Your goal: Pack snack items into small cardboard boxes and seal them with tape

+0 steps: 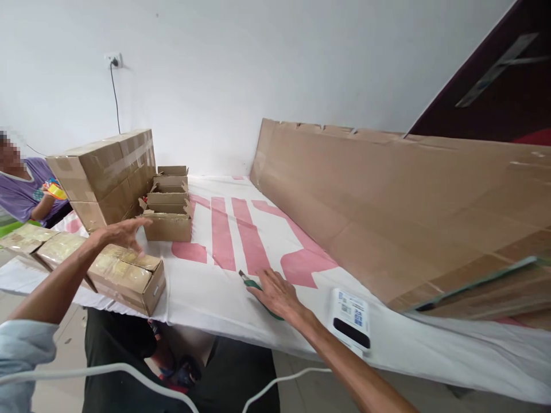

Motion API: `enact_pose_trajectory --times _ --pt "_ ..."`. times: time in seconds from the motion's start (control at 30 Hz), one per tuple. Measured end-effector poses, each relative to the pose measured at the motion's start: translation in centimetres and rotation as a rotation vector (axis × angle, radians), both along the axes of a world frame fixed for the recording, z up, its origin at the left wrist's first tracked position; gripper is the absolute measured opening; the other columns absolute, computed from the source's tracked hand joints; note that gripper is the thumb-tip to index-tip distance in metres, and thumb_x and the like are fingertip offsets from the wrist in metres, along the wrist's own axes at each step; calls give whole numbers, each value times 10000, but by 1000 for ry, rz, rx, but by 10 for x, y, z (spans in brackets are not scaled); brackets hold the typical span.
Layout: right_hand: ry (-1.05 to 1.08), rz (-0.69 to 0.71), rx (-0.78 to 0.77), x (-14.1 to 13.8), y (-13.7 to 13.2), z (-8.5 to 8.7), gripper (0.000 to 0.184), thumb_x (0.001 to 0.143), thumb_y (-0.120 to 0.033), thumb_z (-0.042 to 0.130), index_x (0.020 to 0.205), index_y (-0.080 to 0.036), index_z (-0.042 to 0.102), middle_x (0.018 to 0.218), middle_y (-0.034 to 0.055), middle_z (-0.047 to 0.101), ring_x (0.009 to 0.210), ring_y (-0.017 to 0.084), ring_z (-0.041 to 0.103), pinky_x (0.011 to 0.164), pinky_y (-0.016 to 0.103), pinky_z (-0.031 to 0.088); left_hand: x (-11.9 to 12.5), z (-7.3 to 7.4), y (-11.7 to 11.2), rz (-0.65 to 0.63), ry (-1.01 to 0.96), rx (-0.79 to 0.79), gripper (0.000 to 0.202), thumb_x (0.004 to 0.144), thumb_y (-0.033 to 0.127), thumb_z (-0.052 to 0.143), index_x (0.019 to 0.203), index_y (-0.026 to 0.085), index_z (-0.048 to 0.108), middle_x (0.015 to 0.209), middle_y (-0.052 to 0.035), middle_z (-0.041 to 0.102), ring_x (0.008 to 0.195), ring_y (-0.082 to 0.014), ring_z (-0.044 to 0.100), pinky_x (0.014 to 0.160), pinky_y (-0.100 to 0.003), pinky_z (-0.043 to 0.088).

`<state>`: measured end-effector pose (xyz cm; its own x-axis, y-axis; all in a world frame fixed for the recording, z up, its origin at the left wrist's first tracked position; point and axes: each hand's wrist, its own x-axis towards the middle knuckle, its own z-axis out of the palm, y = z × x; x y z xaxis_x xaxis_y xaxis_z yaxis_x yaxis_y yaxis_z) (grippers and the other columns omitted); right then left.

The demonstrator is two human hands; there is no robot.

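Observation:
My left hand [127,234] is held over the near cardboard box [129,275], thumb and fingers apart, with nothing in it. That box is taped shut along its top. Just beyond the fingers stands an open cardboard box [169,228], first in a row of open boxes. My right hand [275,292] is low over the table, its fingers curled around pliers [252,283] with green handles. The metal jaws point away to the left, and the hand covers the middle of the tool.
More taped boxes [60,248] line the left table edge, beside a stack of cartons [107,172]. A large cardboard sheet [387,212] leans at the right. A white device [350,318] lies near the front edge. Another person [26,186] sits at far left. A white cable [107,370] crosses below.

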<state>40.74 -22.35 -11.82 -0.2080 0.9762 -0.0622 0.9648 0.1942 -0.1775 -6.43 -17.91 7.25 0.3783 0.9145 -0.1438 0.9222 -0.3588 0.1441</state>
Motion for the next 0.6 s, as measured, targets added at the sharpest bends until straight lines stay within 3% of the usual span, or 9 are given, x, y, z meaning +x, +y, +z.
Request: enact_pose_trajectory --times 0.07,0.17,0.3,0.43,0.5,0.6 --pt "-20 -25 -52 5 -5 -6 314 1058 -392 556 1263 -170 644 1337 167 655 1280 334 594 955 396 443 -12 0 -27 9 45 -211 1163 651 572 914 1653 280 402 1703 -136 484 1508 -368 524 1196 -419 445" --pt "-21 -56 -102 7 -9 -15 262 1051 -352 546 1211 -174 655 1287 157 679 1246 315 620 917 373 440 -22 -4 -58 80 146 -265 1272 594 561 944 1682 247 366 1716 -180 455 1533 -403 494 1210 -436 425" --pt "-7 -59 -75 4 -13 -24 199 1037 -292 518 1124 -189 665 1229 145 702 1210 296 653 871 353 454 -9 -9 -77 76 107 -184 1153 641 561 911 1638 223 440 1659 -177 531 1485 -400 547 1192 -429 430" --pt "85 -36 61 1 -12 -29 184 997 -256 501 1050 -207 670 1133 155 730 1119 310 696 833 367 493 37 -28 -84 54 -21 13 833 693 622 874 1388 225 643 1341 -131 752 1237 -391 703 1094 -441 469" --pt "227 -49 170 -2 -9 -27 187 978 -277 495 1030 -226 668 1051 141 736 1012 303 713 802 372 513 60 -42 -88 23 -95 93 732 723 682 847 1266 219 679 1225 -132 778 1151 -377 728 1069 -450 467" --pt "545 -53 222 -6 -3 -16 264 983 -429 457 1030 -255 651 904 85 706 839 277 698 721 370 540 70 -60 -94 45 -248 217 682 773 675 820 1273 235 671 1304 -155 757 1220 -375 704 1106 -471 450"
